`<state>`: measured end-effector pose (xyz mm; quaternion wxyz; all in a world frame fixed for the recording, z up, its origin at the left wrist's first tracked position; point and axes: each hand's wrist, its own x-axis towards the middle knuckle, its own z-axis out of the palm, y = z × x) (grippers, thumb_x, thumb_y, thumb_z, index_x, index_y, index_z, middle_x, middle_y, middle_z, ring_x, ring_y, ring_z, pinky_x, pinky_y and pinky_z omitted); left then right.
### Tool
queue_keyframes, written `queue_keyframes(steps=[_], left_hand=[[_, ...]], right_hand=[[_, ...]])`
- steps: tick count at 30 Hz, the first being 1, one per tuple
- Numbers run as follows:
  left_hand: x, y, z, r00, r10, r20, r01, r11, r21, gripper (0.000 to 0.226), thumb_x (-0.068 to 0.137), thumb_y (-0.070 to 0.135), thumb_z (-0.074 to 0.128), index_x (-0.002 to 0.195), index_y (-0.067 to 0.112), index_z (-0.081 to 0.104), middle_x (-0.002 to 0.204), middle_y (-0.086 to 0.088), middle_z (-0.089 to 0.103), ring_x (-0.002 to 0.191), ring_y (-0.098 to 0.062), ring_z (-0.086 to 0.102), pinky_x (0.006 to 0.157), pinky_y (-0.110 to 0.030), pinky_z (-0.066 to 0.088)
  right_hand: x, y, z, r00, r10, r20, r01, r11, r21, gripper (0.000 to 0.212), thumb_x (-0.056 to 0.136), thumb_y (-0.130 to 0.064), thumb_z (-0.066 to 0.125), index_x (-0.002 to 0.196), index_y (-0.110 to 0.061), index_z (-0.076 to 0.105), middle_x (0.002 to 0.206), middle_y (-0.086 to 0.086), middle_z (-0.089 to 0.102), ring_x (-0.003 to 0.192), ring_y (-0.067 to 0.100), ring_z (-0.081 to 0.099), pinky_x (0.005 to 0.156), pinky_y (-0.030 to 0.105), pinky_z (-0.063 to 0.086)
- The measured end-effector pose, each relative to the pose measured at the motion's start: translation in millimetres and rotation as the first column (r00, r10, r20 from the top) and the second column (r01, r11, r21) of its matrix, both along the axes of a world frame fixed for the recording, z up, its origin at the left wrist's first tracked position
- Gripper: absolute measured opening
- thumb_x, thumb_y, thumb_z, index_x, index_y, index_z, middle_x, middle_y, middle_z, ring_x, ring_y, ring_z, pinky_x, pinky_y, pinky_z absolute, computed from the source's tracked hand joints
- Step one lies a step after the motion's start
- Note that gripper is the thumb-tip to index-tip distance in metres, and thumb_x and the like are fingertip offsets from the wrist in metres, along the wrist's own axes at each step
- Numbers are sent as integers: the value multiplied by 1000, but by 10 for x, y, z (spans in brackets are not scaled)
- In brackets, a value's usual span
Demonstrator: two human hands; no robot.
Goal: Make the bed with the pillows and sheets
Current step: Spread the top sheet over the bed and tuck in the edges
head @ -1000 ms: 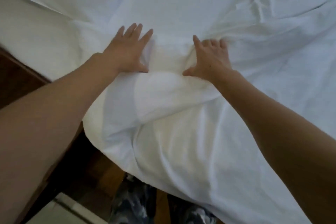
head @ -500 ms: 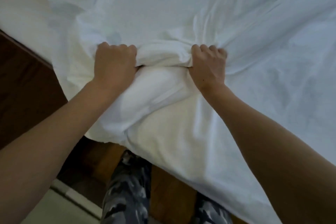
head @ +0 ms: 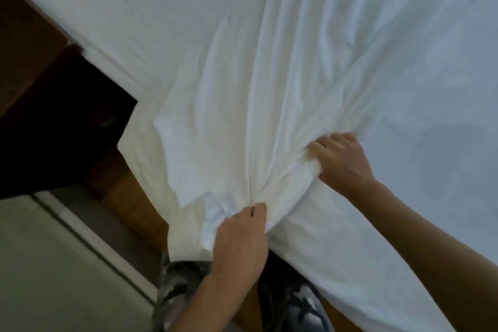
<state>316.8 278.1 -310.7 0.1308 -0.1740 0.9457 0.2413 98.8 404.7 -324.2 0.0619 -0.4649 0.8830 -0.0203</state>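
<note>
Fingers [head: 327, 143] of both hands clench the white sheet [head: 269, 89] (fingertips buried in folds), bed frame [head: 129, 197] mostly covered.

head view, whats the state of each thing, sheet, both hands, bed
sheet: white, creased, bunched at the near corner, edge hanging off the bed
left hand: shut on a gathered fold of sheet at the corner
right hand: shut on sheet, further up on the bed
bed: white side showing at left, top covered by sheet, no pillow in view
</note>
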Motion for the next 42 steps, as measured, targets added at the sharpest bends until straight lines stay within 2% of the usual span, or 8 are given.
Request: queue_keyframes(steps=[5,8,11,15,19,24,30,42], left_hand=[[515,933,-106,957,-79,278,32,985,169,50,66,25,56,115,16,64,109,-6,59,87,-25,60,78,-34,49],[613,1115,-120,664,-349,661,7,887,461,60,85,43,62,139,23,47,127,-8,48,115,-28,56,91,-37,49],[789,1244,-196,758,-435,487,78,801,594,42,102,35,32,141,20,38,115,-14,44,126,-25,48,104,-33,37],[739,745,-78,974,150,169,-211,873,440,20,87,29,55,104,32,66,86,18,67,78,2,59,63,-7,44],[282,-47,-126,900,410,-147,-399,911,98,22,92,12,62,114,8,64,94,3,64,84,0,51,70,-11,41],[-67,-995,-338,583,797,-157,-798,598,76,61,90,21,60,144,12,34,145,-12,37,131,-25,39,105,-34,37],[-225,-1703,-678,166,958,235,-939,81,333,60,92,49,49,138,11,46,126,-1,55,112,-19,55,90,-30,46],[162,-1995,-590,161,984,-81,-963,175,207,36,100,20,39,64,15,38,64,2,39,50,1,37,47,-11,32]], right_hand=[[442,912,-201,991,-131,-13,132,988,75,48,46,11,68,89,-7,63,86,9,56,74,30,51,69,40,44],[861,1103,-368,964,-255,67,252,966,55,46,58,7,51,102,-7,55,94,12,55,76,32,52,68,42,49],[1130,1032,-411,853,-504,136,516,853,-79,45,65,-1,35,104,-3,57,96,15,58,80,30,47,68,41,47],[1150,712,-333,345,-829,440,937,332,-109,28,93,-19,47,120,-11,51,115,4,55,101,21,55,83,34,45],[1207,372,-280,-20,-779,627,1000,-4,27,58,92,-46,53,141,-23,32,137,-2,50,117,19,55,97,40,46],[1584,59,-250,-97,-759,644,987,11,162,76,92,-40,56,152,-23,12,154,-1,32,134,20,40,101,25,31],[1819,-14,-393,-134,-792,596,984,-34,176,55,98,-41,45,144,-18,26,126,7,56,109,27,56,84,30,39],[1977,347,-131,-123,-898,422,987,-64,150,35,105,-30,28,96,0,45,76,10,50,71,30,49,68,34,31]])
